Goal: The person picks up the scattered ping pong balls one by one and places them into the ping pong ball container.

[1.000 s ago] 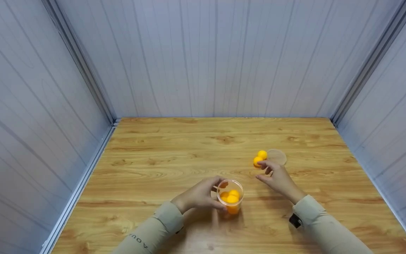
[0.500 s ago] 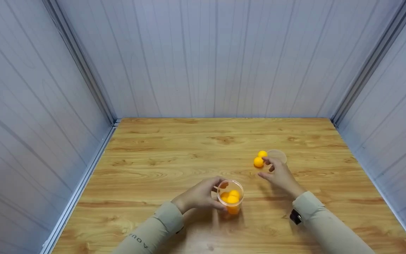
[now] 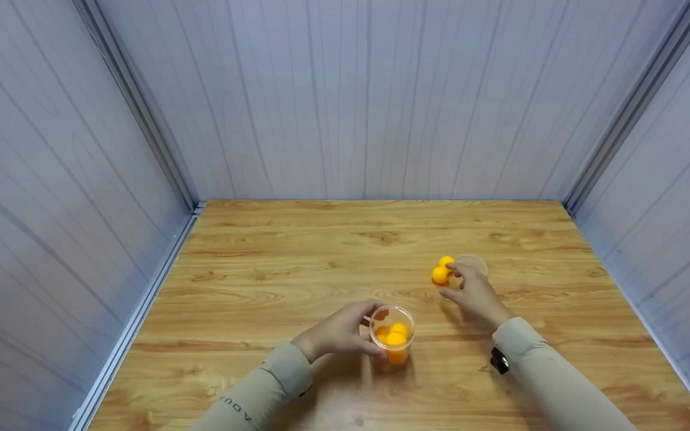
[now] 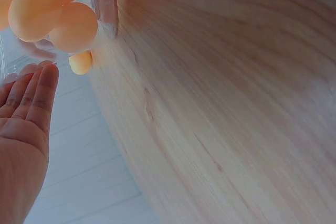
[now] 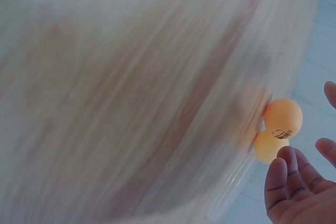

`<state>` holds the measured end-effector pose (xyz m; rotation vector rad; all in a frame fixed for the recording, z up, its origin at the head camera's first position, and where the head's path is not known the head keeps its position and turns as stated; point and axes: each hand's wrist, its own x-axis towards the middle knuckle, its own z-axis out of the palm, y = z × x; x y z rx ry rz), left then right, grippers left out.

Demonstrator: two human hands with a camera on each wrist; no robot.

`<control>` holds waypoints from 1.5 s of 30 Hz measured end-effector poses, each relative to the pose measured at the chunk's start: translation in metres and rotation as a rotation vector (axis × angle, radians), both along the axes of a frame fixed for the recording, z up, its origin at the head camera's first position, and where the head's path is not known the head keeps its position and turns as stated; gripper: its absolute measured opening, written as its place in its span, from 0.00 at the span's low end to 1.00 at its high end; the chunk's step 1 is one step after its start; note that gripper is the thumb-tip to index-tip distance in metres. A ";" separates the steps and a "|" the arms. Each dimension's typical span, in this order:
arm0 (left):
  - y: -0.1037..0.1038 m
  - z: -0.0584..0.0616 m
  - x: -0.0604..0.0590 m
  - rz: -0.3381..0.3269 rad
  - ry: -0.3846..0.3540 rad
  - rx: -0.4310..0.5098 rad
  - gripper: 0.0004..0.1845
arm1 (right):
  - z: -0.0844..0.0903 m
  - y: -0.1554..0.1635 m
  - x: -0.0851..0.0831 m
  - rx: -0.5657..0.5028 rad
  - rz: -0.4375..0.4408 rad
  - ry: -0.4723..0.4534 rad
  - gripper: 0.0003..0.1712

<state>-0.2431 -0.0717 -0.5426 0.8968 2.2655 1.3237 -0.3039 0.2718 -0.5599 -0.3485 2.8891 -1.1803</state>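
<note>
Cup (image 3: 392, 335) was gripped by left hand (image 3: 339, 332); right hand (image 3: 474, 293), fingers loose, reached two balls (image 3: 440, 274) at its fingertips, which could be nudged rolling across the tabletop (image 3: 297, 263).

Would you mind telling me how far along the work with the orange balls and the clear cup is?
Partly done. Several orange balls already sit in the clear cup, which the left hand holds upright on the table. In hand: the right hand reaches, open, for the near loose ball. Left: that ball, the far loose ball, and the round lid lying flat beside them.
</note>
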 end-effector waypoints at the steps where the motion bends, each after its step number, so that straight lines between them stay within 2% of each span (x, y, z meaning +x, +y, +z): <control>1: 0.000 0.000 0.000 -0.005 0.005 0.005 0.42 | -0.001 0.000 0.000 0.001 -0.004 -0.011 0.37; 6: 0.000 -0.004 -0.001 -0.026 0.025 0.023 0.41 | -0.003 -0.001 -0.003 -0.005 -0.017 -0.057 0.38; 17: 0.001 -0.003 0.000 -0.011 0.016 0.015 0.43 | -0.007 -0.006 -0.011 -0.028 -0.002 -0.083 0.39; 28: 0.003 -0.003 -0.002 -0.024 0.045 0.005 0.42 | -0.007 -0.009 -0.016 0.049 0.006 -0.082 0.38; 35: 0.002 -0.003 -0.002 -0.030 0.035 0.006 0.43 | -0.010 -0.007 -0.019 0.082 0.009 -0.072 0.38; 45: 0.002 -0.001 -0.001 -0.021 0.027 -0.008 0.43 | -0.012 -0.009 -0.016 0.065 0.001 -0.087 0.29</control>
